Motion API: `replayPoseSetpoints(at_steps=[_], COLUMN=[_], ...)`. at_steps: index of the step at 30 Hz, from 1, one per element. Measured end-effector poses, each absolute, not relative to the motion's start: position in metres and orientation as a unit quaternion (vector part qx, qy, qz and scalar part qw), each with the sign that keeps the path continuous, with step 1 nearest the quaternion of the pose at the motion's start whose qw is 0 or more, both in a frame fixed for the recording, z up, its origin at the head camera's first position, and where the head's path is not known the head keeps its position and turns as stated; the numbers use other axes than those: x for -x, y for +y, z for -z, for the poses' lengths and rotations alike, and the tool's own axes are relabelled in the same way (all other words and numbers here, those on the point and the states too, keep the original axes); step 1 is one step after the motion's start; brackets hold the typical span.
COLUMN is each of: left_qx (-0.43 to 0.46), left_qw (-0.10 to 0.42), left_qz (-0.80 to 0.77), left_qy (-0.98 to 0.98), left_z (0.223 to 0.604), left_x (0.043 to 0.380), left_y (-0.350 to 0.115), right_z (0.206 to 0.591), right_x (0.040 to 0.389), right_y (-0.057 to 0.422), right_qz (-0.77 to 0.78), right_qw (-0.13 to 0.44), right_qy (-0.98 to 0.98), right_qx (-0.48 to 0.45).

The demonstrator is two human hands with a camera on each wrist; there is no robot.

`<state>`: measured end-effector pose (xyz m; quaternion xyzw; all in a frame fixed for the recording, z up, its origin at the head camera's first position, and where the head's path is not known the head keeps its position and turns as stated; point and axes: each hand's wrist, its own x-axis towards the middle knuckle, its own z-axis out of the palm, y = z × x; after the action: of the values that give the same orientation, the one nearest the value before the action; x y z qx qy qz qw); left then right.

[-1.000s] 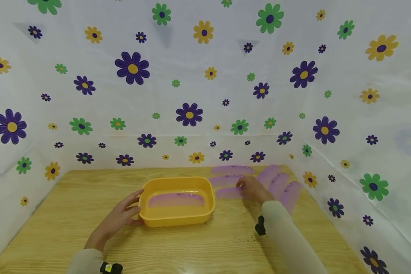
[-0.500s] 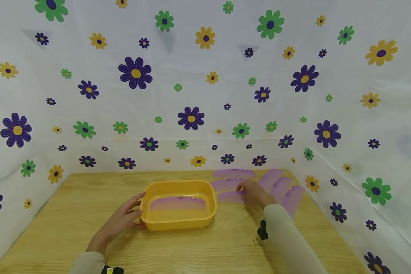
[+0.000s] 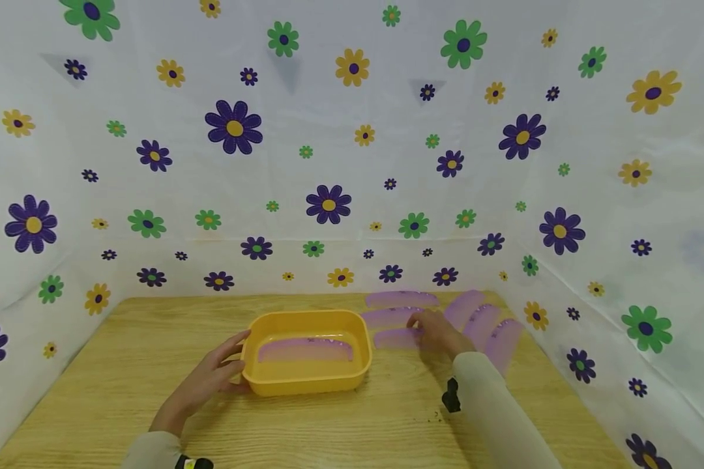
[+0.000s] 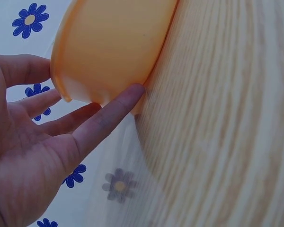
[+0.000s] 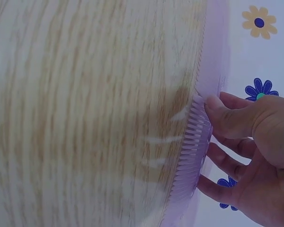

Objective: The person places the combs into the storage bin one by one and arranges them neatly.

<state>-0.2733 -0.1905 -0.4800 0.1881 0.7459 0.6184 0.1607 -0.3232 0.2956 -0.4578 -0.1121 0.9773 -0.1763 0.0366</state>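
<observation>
A yellow plastic basin (image 3: 308, 386) stands on the table with one translucent purple comb (image 3: 305, 350) lying inside it. My left hand (image 3: 208, 378) rests against the basin's left end, its fingers fairly straight and spread from the rim down to the base, as the left wrist view also shows. Right of the basin, my right hand (image 3: 437, 332) is at the nearest comb (image 3: 394, 338) of a row of three. In the right wrist view the thumb lies on this toothed comb (image 5: 191, 137) and the fingertips meet its back edge, pinching it; it looks flat on the table.
Two more combs (image 3: 401, 299) lie behind the pinched one. Three others fan out at the right, including the outermost comb (image 3: 502, 339), partly behind the forearm. Small dark specks (image 3: 435, 417) dot the wooden table (image 3: 305, 430). White flowered cloth (image 3: 281, 176) surrounds it.
The whole head view has shifted slightly down in the picture. Both hands, the basin and the combs keep almost the same places relative to each other.
</observation>
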Motion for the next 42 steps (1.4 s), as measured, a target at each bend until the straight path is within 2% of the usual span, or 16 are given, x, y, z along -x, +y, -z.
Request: replayPoseSetpoints(at_steps=[6,17,27,42], left_qx=[-0.189,-0.186,-0.194,-0.192], left_qw=[0.162,0.161,0.157,0.149], left_qz=[-0.622,-0.621,-0.616,-0.611], left_qy=[0.743,0.745,0.747,0.753], left_z=[0.482,0.482,0.482,0.48], left_x=[0.274,0.274,0.274,0.273], left_y=[-0.191,-0.191,-0.192,-0.191], right_z=[0.459,0.459,0.452,0.453], right_x=[0.323,0.322,0.318,0.317], right_y=[0.299,0.296,0.297,0.314], right_qz=[0.177,0.169,0.168,0.276], right_qw=[0.05,0.016,0.084,0.056], right_qy=[0.978,0.974,0.979,0.954], right_qx=[0.097,0.149,0.082,0.099])
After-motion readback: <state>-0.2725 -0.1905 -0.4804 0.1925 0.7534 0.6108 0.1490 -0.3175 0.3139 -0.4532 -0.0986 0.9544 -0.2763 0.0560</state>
